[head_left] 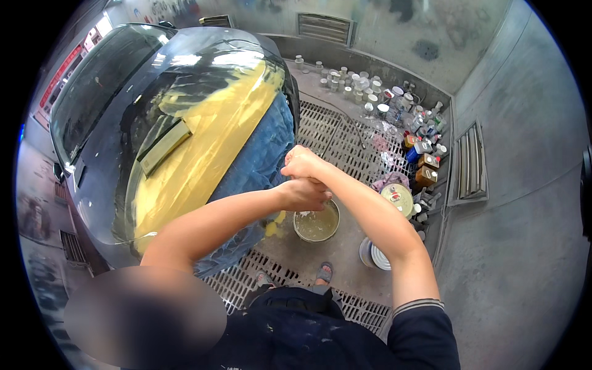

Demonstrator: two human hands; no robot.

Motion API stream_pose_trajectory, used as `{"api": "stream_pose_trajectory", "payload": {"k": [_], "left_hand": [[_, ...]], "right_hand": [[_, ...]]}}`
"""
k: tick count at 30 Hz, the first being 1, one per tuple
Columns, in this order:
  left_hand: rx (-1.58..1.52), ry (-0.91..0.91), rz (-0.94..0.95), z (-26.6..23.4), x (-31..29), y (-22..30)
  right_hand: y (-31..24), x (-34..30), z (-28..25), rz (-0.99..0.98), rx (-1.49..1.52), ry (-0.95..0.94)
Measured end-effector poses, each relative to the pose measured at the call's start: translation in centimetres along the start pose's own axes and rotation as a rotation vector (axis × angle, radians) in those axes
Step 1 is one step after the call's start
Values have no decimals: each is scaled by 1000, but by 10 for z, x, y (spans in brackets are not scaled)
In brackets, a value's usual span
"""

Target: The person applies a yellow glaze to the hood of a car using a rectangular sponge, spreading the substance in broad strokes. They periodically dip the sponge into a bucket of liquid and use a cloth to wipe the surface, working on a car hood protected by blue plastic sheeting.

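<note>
Bucket (pixel 316 240), murky liquid (pixel 317 226) inside, hands (pixel 302 163) nearby

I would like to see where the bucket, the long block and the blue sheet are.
Bucket (pixel 317 240): head view, on the lower edge of its rim.
Long block (pixel 165 148): head view, on the middle of its top.
Blue sheet (pixel 254 161): head view, on its middle folds.

1 veh. (pixel 203 154), 1 sanding blk (pixel 165 149)

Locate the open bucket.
In the head view, the open bucket stands on the floor just right of centre, below the left hand and right of the blue sheet.
</note>
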State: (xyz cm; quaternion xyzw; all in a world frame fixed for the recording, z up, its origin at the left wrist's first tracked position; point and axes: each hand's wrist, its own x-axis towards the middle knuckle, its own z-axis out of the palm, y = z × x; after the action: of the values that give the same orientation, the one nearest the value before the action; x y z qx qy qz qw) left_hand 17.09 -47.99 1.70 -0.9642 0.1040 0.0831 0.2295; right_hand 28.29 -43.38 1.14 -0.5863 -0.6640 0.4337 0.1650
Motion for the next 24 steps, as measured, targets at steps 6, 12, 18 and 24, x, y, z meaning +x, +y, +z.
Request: {"api": "stream_pose_trajectory", "payload": {"k": [6,12,18,24], "left_hand": [[-501,52,-410,67,24,12],[-608,-35,-479,121,10,30],[-65,-22,75,81,-43,52],[-321,189,-77,96,-103,144]], "right_hand": [[-22,8,18,9,-271,7],[-26,6,34,-91,-285,146],[33,-11,85,-140,18,269],[141,-52,192,-25,454,284]]}}
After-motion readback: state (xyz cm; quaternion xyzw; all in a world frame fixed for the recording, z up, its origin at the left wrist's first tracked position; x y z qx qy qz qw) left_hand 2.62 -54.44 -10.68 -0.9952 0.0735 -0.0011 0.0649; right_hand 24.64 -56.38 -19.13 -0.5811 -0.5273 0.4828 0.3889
